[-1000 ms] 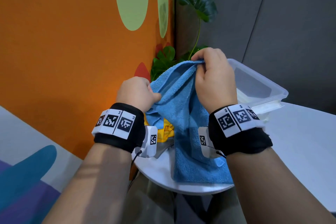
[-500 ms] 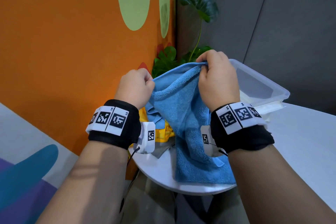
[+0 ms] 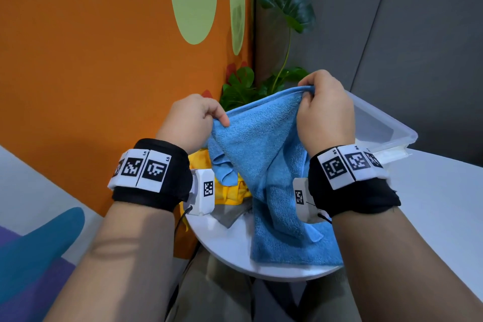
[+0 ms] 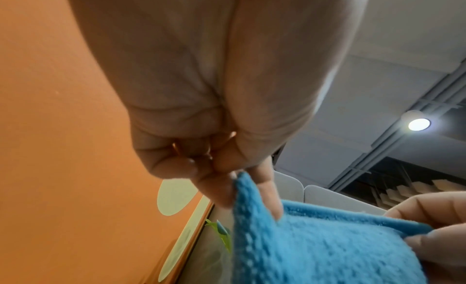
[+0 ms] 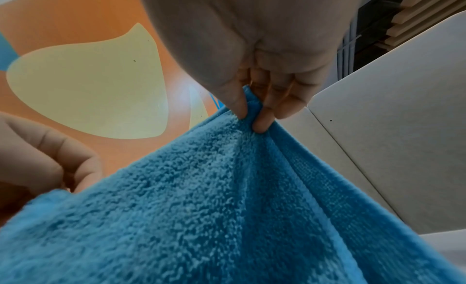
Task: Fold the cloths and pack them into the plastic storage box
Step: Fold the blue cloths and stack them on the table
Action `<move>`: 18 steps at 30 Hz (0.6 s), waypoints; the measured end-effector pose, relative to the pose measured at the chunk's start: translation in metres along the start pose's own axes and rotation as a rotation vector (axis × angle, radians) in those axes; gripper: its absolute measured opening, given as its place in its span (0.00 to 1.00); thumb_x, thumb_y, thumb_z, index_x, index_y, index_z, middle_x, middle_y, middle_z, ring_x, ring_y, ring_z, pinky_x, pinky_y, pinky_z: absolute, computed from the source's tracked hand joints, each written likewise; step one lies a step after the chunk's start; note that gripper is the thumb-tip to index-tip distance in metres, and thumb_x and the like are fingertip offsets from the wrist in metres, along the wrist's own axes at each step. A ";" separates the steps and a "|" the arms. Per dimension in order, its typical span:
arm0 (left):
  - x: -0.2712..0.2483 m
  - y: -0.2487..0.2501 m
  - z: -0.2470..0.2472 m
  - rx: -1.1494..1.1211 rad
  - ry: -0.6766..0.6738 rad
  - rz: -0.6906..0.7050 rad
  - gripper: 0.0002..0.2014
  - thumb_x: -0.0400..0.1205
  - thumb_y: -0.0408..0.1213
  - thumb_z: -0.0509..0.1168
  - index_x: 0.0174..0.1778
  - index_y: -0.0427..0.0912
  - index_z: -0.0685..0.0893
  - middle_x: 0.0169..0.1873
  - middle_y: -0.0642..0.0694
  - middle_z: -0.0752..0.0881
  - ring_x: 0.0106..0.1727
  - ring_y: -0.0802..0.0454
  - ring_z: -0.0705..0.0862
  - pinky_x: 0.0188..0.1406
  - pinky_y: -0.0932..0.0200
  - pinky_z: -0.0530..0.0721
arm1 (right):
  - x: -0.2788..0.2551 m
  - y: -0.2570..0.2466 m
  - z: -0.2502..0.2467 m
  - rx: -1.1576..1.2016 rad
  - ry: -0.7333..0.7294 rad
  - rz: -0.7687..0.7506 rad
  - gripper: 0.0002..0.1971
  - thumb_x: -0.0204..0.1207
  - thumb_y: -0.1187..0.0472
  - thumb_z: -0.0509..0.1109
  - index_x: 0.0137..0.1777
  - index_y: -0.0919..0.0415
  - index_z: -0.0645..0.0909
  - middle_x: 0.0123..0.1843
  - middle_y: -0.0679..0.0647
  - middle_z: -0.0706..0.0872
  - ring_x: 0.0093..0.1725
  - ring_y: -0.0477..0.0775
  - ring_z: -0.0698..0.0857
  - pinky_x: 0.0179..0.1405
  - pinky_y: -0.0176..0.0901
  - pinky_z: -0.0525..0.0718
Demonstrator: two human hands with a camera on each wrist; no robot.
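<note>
A blue terry cloth (image 3: pixel 264 154) hangs lifted above the white round table (image 3: pixel 230 246), its lower end trailing on the tabletop. My left hand (image 3: pixel 193 120) pinches its upper left corner, shown close in the left wrist view as the blue cloth (image 4: pixel 315 248) between thumb and fingers (image 4: pixel 264 190). My right hand (image 3: pixel 324 112) pinches the upper right corner, where the blue cloth (image 5: pixel 227 198) bunches under the fingertips (image 5: pixel 259 121). The clear plastic storage box (image 3: pixel 384 131) stands behind my right hand. A yellow cloth (image 3: pixel 232 191) lies under the blue one.
A grey cloth (image 3: pixel 230 214) lies on the table beside the yellow one. A green potted plant (image 3: pixel 277 78) stands behind the table against the orange wall (image 3: pixel 104 60). A white lid or tray (image 3: pixel 392 154) sits under the box.
Both hands have drawn apart, the left moving up and left along the top edge, so the blue cloth's top edge is stretched wider between them.
</note>
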State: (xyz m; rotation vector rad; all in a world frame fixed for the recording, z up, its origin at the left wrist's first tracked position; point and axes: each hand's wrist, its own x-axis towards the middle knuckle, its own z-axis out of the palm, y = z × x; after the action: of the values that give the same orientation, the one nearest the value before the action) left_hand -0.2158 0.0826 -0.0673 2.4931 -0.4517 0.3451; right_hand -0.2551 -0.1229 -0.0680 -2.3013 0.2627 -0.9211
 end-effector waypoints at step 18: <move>0.000 -0.017 -0.004 -0.149 0.132 -0.038 0.04 0.80 0.34 0.69 0.43 0.48 0.85 0.32 0.55 0.87 0.30 0.70 0.83 0.28 0.81 0.71 | -0.002 0.005 -0.003 -0.022 0.008 -0.016 0.10 0.84 0.57 0.56 0.63 0.55 0.72 0.43 0.47 0.79 0.46 0.57 0.81 0.42 0.51 0.78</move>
State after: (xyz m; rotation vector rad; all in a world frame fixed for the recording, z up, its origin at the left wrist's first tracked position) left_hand -0.2099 0.0980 -0.0724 2.3149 -0.3619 0.4415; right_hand -0.2586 -0.1272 -0.0707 -2.3232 0.2591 -0.9404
